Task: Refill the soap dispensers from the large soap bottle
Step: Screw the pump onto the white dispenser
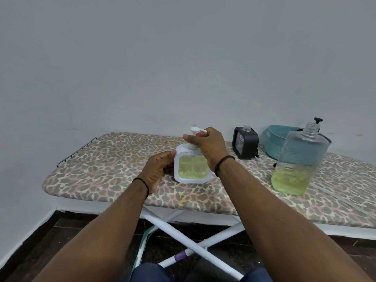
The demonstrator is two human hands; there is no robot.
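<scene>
**White dispenser being held at pump and side, on ironing board**

The ironing board (105,169), w/ leopard-print cover, is being used as the work surface; a wire rest (75,149) is showing at its far left end.

The left hand (158,169) is being pressed against the left side of the white soap dispenser (192,169), fingers curled round its edge, thumb up near the top corner. The dispenser is standing upright approx. mid-board, just right of that hand, its window showing green soap nearly to the top.

The white pump head (195,131) is being gripped from above by the right hand (209,147), fingers closed round the pump neck; the nozzle is poking out to the left over the knuckles. That hand is sitting directly over the dispenser's top. Black bands are being worn on both wrists.

Further right, near the wall, a black dispenser (245,145) is standing w/ its neck uncapped. Beside it a blue basket (274,143) is lying, partly hidden by the large soap bottle (299,159), which is standing uncapped, well apart from both hands, green soap filling only its lower part. A black pump (317,121) is showing behind the bottle's neck.
</scene>
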